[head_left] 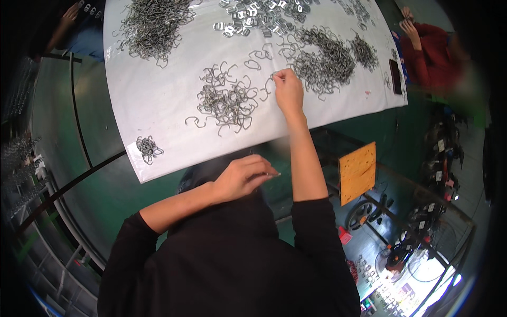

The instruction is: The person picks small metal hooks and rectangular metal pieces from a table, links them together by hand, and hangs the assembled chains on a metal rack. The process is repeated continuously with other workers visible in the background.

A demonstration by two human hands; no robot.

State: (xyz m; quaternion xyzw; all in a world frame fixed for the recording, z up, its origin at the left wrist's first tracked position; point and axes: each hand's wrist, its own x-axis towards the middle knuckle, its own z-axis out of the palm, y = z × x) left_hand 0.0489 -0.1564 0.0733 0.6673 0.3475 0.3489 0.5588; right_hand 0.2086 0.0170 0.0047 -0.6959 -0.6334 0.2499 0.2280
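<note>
My right hand point(290, 92) is over the white-covered table, thumb and forefinger pinched on a bent grey wire hook point(269, 83). Close to my body, off the table's near edge, my left hand point(244, 176) is closed in a pinch. A tiny pale tip shows at its fingertips, too small to name. Left of my right hand lies a loose pile of wire hooks point(227, 103). A bigger, denser heap of hooks point(323, 66) spreads to its right, with a few single hooks point(259, 54) between the piles.
Small shiny metal buckles point(264, 16) lie at the far middle of the table point(158, 100), beside another large hook heap point(153, 29). A little hook cluster point(149, 149) sits at the near left corner. A dark phone point(395, 76) lies by the right edge; another person point(435, 53) sits beyond.
</note>
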